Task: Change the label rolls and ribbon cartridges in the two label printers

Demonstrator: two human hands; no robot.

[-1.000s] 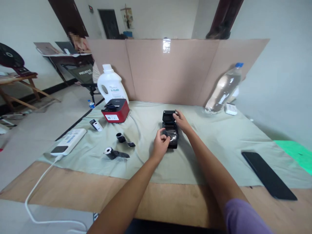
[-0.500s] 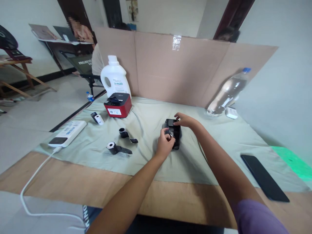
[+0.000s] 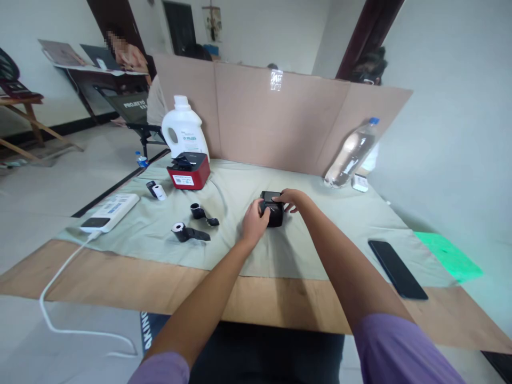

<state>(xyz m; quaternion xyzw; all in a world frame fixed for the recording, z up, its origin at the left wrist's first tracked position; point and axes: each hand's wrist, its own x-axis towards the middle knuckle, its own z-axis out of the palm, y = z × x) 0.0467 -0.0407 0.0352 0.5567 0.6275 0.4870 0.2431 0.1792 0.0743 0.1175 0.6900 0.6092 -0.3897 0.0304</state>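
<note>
Black device (image 3: 276, 215) sits between a person's two bare hands near the middle of a pale green cloth (image 3: 240, 178), as seen from the head camera. The left hand (image 3: 255, 223) grips it, thumb over the top and fingers bent along its left side; the right hand (image 3: 294, 198) rests its thumb on the far upper part, the other fingers parted and half curled past the right edge (whether those touch anything is hard to tell). At left, two dark rolls (image 3: 181, 231) with loose tails lie near a red-and-black box (image 3: 190, 173), just before a white jug (image 3: 186, 130), while a dark phone (image 3: 397, 269) lies at right and a clear bottle (image 3: 352, 154) tilts before a cardboard panel (image 3: 280, 122)
</note>
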